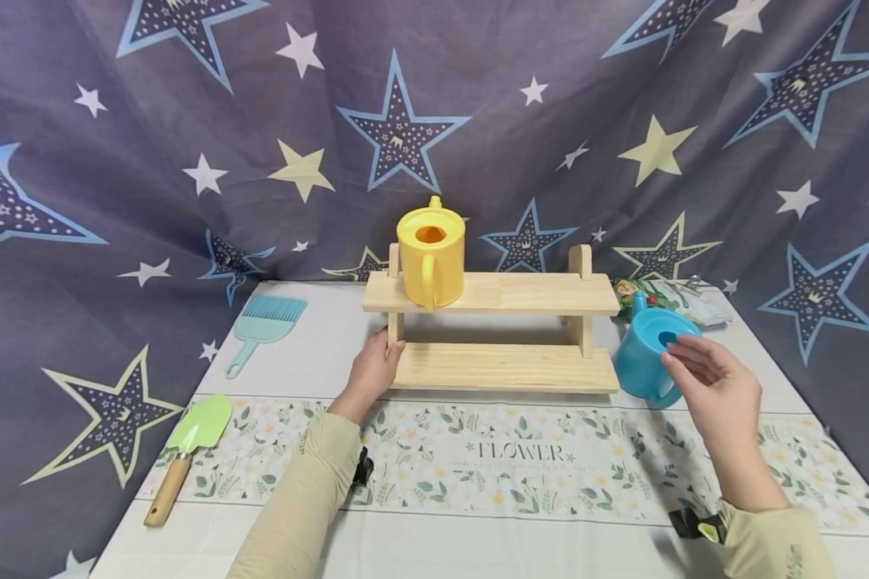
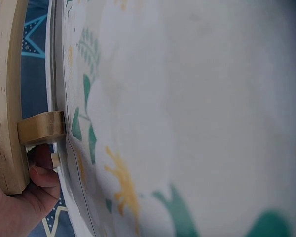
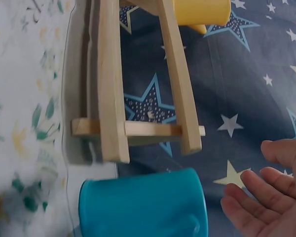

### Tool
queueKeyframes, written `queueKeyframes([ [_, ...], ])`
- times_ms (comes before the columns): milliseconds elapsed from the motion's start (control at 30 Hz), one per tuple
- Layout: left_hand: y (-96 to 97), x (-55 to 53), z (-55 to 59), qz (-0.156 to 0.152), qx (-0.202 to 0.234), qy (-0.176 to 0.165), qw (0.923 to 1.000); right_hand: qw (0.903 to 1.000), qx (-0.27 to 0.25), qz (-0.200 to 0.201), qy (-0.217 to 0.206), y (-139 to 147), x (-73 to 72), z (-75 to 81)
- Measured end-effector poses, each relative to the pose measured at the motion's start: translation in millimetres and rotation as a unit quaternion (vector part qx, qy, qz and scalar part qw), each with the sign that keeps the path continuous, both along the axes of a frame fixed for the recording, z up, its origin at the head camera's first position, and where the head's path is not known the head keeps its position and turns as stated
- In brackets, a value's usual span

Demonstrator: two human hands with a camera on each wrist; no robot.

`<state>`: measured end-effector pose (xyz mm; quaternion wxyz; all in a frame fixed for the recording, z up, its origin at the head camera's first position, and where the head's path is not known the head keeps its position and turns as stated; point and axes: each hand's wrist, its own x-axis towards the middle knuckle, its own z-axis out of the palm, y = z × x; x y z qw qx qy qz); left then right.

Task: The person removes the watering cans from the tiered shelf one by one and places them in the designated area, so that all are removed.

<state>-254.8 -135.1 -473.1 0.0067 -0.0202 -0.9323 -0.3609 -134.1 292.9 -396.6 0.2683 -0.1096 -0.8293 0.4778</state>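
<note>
A two-tier wooden shelf (image 1: 507,368) stands on the table, and my left hand (image 1: 371,371) grips its left end by the lower plank. In the left wrist view, the fingers (image 2: 44,180) curl in beneath the plank, beside a wooden foot (image 2: 42,128). On the top tier sits a yellow watering can (image 1: 445,265), its handle facing me. A blue watering can (image 1: 640,362) stands at the shelf's right end. My right hand (image 1: 724,390) hovers beside the blue can's top, fingers loosely extended; the right wrist view shows a gap between them and the can.
At the left lie a light-blue dustpan-shaped brush (image 1: 264,320) and a green trowel (image 1: 199,422) with a wooden handle. Behind the blue can are colourful packets (image 1: 684,299). A star-patterned cloth (image 1: 261,121) hangs around the table, over which a flowered cloth (image 1: 521,482) is spread.
</note>
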Motion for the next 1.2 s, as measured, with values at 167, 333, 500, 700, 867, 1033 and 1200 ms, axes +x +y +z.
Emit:
queueKeyframes([
  [167,-0.5,-0.5,-2.1,-0.004,-0.008,0.006,0.9999,0.9994,0.01,0.032,0.007,-11.5,-5.0,4.5],
  [333,-0.1,-0.7,-2.4,-0.007,-0.012,0.007,0.9999,0.9977,0.014,0.062,0.024,-22.5,-9.5,9.7],
  [500,0.5,-0.3,-0.6,-0.006,-0.013,0.004,0.9999,0.9943,0.019,0.096,0.043,-31.1,-13.9,14.3],
  [700,0.0,-0.3,-1.0,-0.006,-0.017,0.003,0.9998,0.9897,0.014,0.131,0.055,-42.2,-19.8,19.4],
  [867,0.1,0.0,-2.2,-0.003,-0.016,0.0,0.9999,0.9866,0.02,0.149,0.063,-52.7,-23.3,25.8],
  [1033,0.6,0.4,-0.8,0.001,-0.015,-0.006,0.9999,0.9856,0.035,0.153,0.063,-58.2,-27.9,29.5],
  [1200,0.2,-0.3,-1.4,0.003,-0.015,-0.005,0.9999,0.9842,0.025,0.165,0.059,-64.6,-31.3,34.0],
])
